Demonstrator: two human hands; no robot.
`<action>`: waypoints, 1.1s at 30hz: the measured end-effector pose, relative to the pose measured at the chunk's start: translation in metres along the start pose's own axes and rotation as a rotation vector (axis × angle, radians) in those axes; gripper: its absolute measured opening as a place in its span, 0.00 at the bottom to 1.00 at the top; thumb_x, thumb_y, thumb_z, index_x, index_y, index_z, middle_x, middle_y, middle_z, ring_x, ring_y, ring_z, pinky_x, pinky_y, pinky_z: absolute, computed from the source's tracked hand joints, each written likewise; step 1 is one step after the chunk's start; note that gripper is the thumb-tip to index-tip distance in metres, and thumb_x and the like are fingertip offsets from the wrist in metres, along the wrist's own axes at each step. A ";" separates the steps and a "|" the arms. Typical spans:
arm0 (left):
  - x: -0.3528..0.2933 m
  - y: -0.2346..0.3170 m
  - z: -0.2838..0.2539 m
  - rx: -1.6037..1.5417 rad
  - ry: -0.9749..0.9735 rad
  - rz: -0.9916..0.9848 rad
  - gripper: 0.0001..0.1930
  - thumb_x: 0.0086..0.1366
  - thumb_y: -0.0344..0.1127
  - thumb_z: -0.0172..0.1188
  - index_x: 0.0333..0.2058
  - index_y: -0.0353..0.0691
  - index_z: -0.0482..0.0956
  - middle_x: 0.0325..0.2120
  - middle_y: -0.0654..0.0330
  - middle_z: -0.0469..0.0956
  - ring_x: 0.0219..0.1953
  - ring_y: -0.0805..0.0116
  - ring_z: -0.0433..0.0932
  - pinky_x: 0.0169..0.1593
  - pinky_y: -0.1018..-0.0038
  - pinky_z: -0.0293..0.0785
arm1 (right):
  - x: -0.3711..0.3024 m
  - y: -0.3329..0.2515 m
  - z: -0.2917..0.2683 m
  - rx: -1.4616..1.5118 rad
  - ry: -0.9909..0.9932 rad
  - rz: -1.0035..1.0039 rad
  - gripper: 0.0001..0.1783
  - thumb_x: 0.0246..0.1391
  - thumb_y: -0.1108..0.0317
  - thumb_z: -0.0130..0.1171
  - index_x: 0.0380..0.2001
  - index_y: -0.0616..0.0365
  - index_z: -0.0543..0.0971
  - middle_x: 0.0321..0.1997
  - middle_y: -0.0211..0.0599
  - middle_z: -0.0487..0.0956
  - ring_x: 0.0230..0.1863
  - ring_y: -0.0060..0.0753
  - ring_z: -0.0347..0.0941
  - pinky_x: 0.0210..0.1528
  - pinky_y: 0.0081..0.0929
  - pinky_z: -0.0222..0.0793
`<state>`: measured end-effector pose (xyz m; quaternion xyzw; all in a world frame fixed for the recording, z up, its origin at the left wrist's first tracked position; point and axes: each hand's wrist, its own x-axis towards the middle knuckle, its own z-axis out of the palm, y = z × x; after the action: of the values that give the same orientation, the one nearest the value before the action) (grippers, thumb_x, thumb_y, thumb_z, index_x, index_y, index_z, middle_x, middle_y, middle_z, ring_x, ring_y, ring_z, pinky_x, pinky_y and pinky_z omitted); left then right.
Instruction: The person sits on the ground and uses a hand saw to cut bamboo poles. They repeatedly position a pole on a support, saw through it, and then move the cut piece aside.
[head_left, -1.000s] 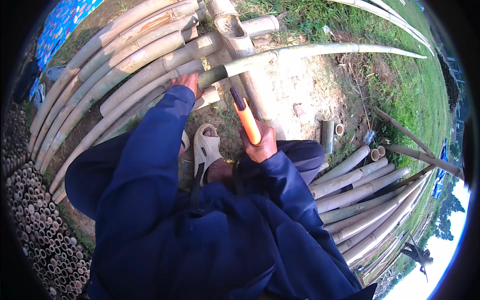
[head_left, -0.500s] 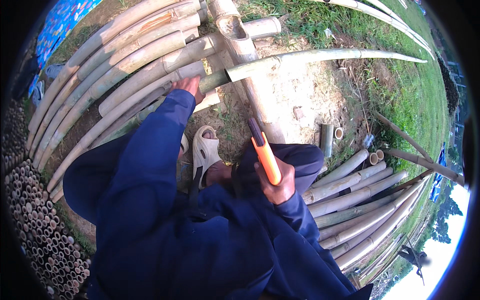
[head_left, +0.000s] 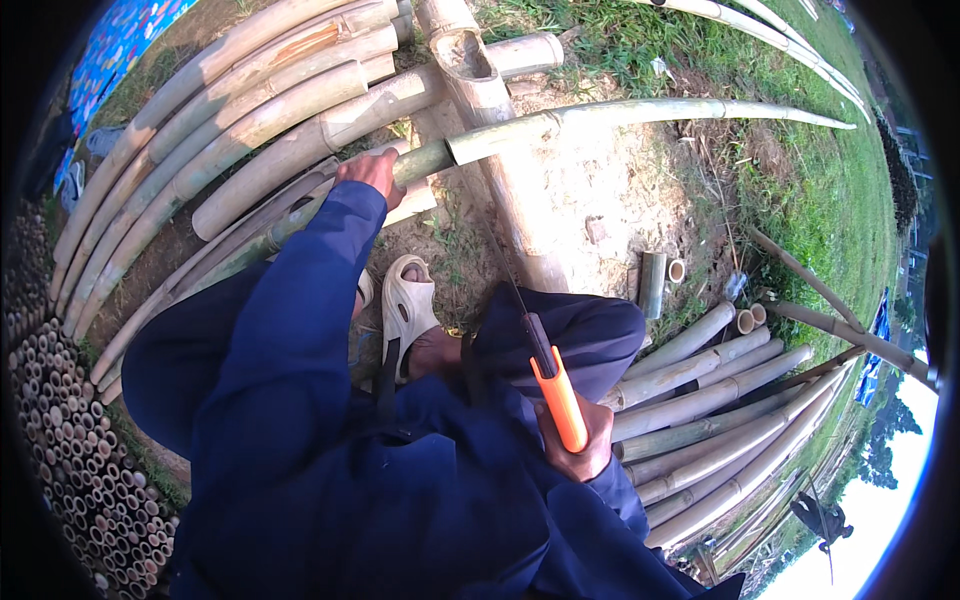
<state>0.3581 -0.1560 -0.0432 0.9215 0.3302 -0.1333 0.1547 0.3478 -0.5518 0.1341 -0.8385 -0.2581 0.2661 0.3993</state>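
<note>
Bamboo pole (head_left: 600,115) lies across notched log (head_left: 515,215); your L hand (head_left: 370,172) grips it just L of log. R hand (head_left: 590,440) wrapped round orange-handled saw (head_left: 553,375), nr log's close end. Best: pin pole firmly vs log, fingers clear of blade, strokes straight w/ light pressure.

Left arm (head_left: 295,265) outstretched forward, left hand (head_left: 368,172) gripping; right arm (head_left: 620,492) bent, right hand (head_left: 597,438) clenched, closer in.

Blade (head_left: 516,290) indistinct, blue sheet (head_left: 122,48) cut off, person (head_left: 822,520) (distant) tiny
</note>
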 end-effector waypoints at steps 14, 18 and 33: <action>0.010 0.004 0.002 -0.020 -0.056 0.004 0.24 0.56 0.43 0.69 0.51 0.43 0.77 0.42 0.45 0.85 0.51 0.44 0.82 0.58 0.51 0.72 | 0.057 0.002 0.025 0.086 -0.055 0.074 0.06 0.56 0.75 0.63 0.36 0.65 0.80 0.26 0.52 0.80 0.27 0.53 0.81 0.32 0.38 0.76; 0.020 -0.015 0.001 0.005 -0.029 -0.034 0.25 0.56 0.42 0.69 0.52 0.45 0.77 0.43 0.45 0.85 0.51 0.44 0.82 0.58 0.51 0.72 | 0.066 0.001 0.036 0.116 -0.037 -0.003 0.06 0.56 0.74 0.63 0.34 0.67 0.79 0.25 0.54 0.79 0.27 0.60 0.78 0.31 0.38 0.74; 0.012 -0.021 0.003 0.046 0.052 -0.019 0.30 0.55 0.44 0.71 0.57 0.47 0.75 0.44 0.48 0.85 0.50 0.45 0.82 0.56 0.51 0.74 | -0.061 -0.031 -0.143 0.098 0.226 0.471 0.06 0.49 0.77 0.62 0.28 0.72 0.83 0.17 0.35 0.78 0.20 0.24 0.75 0.36 0.31 0.81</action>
<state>0.3531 -0.1350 -0.0547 0.9249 0.3397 -0.1181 0.1236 0.3899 -0.6505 0.2505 -0.8794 0.0034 0.2687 0.3930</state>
